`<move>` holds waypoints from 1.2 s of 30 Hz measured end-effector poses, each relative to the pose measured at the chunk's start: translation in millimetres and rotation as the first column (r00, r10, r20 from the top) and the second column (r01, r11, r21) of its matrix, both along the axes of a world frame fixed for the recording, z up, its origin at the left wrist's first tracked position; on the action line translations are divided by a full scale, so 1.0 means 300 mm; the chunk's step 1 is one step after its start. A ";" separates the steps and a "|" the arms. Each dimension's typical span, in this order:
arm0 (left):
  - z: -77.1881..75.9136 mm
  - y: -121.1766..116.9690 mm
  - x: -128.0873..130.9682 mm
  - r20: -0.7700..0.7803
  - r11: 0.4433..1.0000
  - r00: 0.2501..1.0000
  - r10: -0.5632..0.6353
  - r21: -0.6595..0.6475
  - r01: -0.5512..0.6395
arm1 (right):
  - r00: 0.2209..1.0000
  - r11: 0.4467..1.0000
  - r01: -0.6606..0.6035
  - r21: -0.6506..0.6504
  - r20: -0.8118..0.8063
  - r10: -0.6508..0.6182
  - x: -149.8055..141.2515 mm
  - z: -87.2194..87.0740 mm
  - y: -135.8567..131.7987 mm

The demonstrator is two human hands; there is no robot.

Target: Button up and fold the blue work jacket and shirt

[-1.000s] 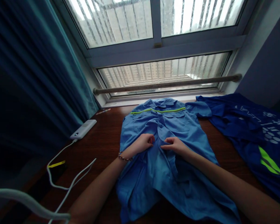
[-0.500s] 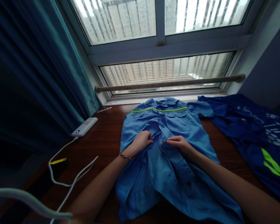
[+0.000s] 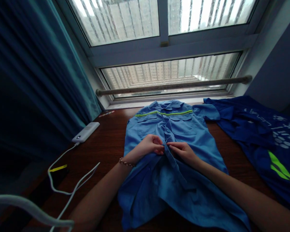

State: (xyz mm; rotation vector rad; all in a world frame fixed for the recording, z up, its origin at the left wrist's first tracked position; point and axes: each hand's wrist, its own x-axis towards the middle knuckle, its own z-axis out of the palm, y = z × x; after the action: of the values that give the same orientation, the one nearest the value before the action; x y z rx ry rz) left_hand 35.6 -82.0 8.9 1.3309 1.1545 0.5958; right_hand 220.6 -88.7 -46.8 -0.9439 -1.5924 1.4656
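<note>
A light blue work shirt (image 3: 198,141) with a yellow-green stripe across the chest lies face up on a dark wooden table (image 3: 106,148), collar toward the window. My left hand (image 3: 149,145), with a beaded bracelet at the wrist, pinches the left edge of the shirt's front opening. My right hand (image 3: 182,150) pinches the right edge just beside it. The fingertips of both hands meet at the middle of the shirt, below the chest pockets. Below my hands the front hangs open and rumpled.
A dark blue garment (image 3: 263,135) with white print and a green mark lies at the right. A white power bank (image 3: 85,132) with white cables (image 3: 70,190) sits at the left. A teal curtain (image 3: 38,74) hangs left; a window with a rail (image 3: 174,86) is behind.
My two hands have drawn together at the shirt's front opening; a second ago they were a little apart. The two front edges now meet between my fingertips.
</note>
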 end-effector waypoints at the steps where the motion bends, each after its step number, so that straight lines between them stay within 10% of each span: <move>1: 0.000 -0.003 0.004 0.037 1.000 0.999 0.018 -0.026 -0.018 | 1.000 0.998 0.022 0.052 0.016 -0.022 0.003 0.007 0.001; 14: -0.062 -0.023 0.049 0.111 0.992 0.986 0.125 -0.021 -0.124 | 0.978 0.880 0.132 0.456 0.085 -0.190 0.001 0.026 -0.024; 36: -0.033 -0.041 0.071 0.071 0.989 0.990 0.119 0.085 -0.125 | 0.930 0.799 0.189 0.571 0.156 -0.332 -0.003 0.020 -0.039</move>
State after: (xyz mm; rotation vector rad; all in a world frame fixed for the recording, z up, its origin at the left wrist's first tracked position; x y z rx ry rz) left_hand 57.0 -94.1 -1.0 1.3125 1.1723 0.7827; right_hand 219.7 -100.3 -40.9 -0.9755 -1.8334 0.6453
